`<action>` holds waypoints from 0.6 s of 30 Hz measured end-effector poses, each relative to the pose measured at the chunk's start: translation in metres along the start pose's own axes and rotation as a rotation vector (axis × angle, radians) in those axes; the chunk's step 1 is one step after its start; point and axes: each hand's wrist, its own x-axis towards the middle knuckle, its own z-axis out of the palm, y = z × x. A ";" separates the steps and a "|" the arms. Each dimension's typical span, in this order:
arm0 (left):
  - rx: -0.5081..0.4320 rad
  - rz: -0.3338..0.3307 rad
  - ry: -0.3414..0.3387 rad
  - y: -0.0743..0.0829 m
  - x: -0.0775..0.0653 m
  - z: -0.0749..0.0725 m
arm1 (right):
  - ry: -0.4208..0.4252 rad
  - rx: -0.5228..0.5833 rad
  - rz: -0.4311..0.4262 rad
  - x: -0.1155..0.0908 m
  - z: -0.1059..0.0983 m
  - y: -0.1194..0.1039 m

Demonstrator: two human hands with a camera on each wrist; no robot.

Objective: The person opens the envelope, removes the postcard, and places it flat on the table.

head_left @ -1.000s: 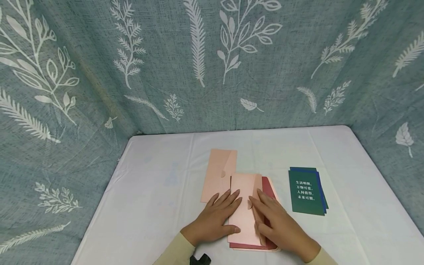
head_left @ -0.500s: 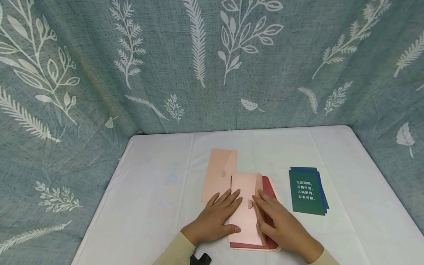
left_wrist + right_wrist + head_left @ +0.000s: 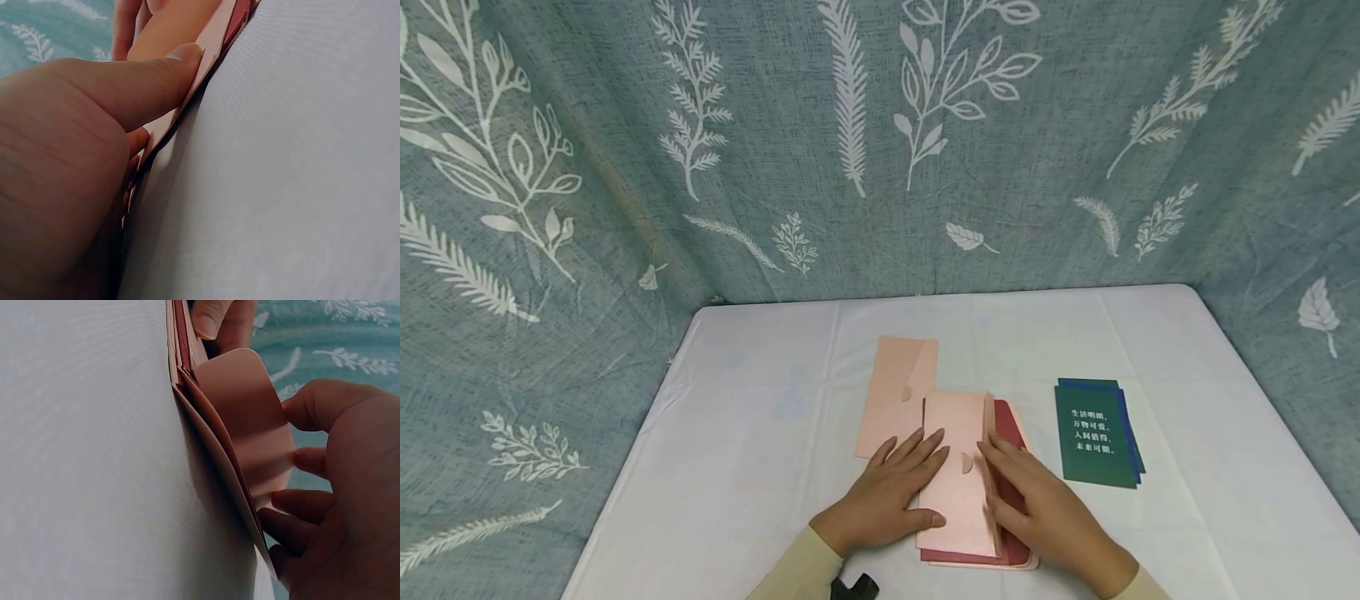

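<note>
A pale pink envelope [image 3: 951,492] with a half-round notch lies on a stack that shows dark red [image 3: 1017,500] and pink edges beneath it. My left hand [image 3: 891,496] rests on its left side, fingers spread and thumb [image 3: 150,87] at the near part. Along the right side, the envelope's flap [image 3: 240,419] stands raised, with rounded corners. My right hand [image 3: 1048,508] touches the free edge of that flap with thumb and fingertips, its fingers bent only loosely. In the right wrist view, several layers of the stack fan out below the flap.
Another pink envelope [image 3: 891,383] lies behind, partly under the stack's left edge. To the right sits a small pile of green and blue cards [image 3: 1093,437] with white writing. A black object [image 3: 855,587] shows at the front edge. Leaf-patterned curtains surround the white table [image 3: 760,375].
The right hand has shifted slightly right, and the flap has swung up and rightward with it, uncovering the notch fully. The left hand has stayed in place.
</note>
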 end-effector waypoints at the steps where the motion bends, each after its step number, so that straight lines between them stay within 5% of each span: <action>1: 0.000 0.000 -0.001 0.000 0.000 0.000 | 0.001 0.001 0.001 0.000 0.000 0.000; 18: 0.000 0.000 0.003 0.000 0.000 0.003 | 0.036 -0.046 0.018 -0.006 -0.003 0.002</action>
